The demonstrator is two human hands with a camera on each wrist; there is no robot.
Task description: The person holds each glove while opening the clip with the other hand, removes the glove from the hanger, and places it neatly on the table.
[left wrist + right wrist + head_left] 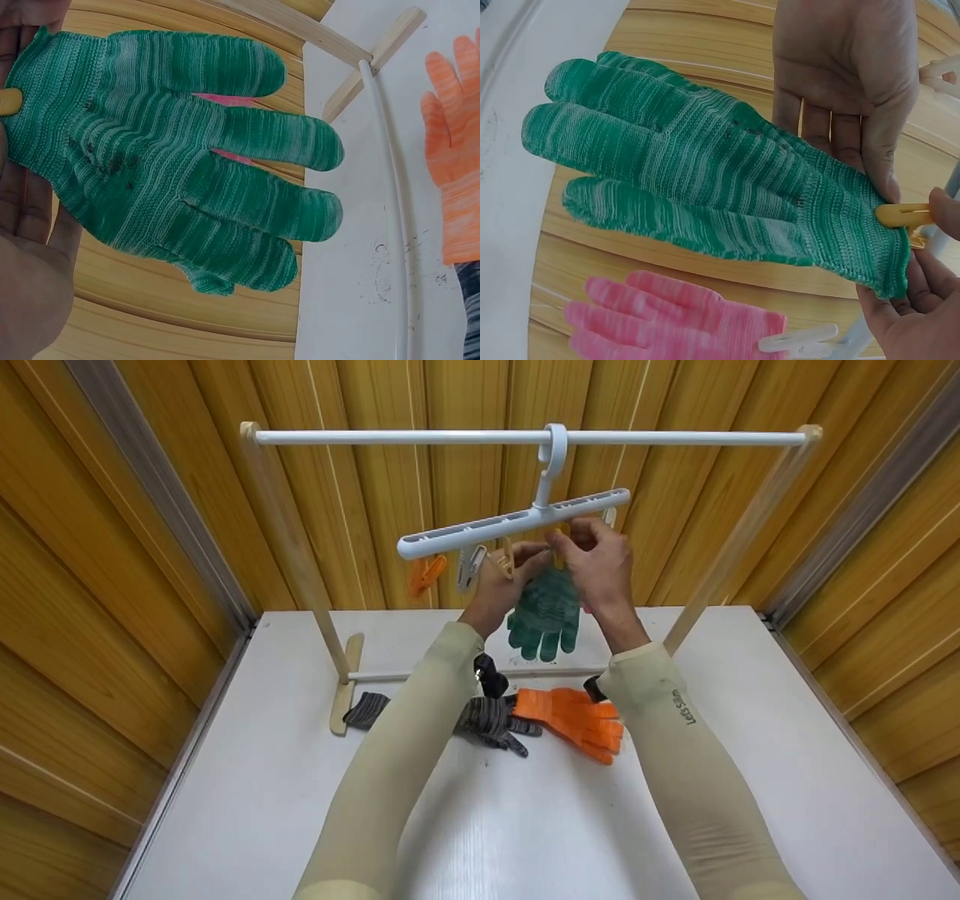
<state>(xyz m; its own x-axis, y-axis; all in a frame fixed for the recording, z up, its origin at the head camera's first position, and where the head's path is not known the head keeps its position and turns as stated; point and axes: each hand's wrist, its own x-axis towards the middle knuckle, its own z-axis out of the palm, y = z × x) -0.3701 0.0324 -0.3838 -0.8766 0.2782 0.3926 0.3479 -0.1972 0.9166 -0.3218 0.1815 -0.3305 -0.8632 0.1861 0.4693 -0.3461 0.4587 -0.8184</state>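
A green striped knit glove (546, 611) hangs fingers down below the white clip hanger (517, 521). A yellow clothespin (900, 215) sits over its cuff. My left hand (504, 581) holds the cuff at one side, its thumb in front and its fingers behind the fabric (142, 150). On the other side, my right hand (600, 559) pinches the yellow clothespin, with its other fingers behind the cuff. In the right wrist view, a pink glove (675, 319) hangs from a white clothespin (799, 339) nearby.
The hanger hooks over the white rod (397, 437) of a wooden-legged rack. Orange (427, 575), grey (469, 566) and beige clothespins (507, 559) dangle on its left half. On the white table (300, 810) lie an orange glove (574, 720) and dark grey striped gloves (491, 720).
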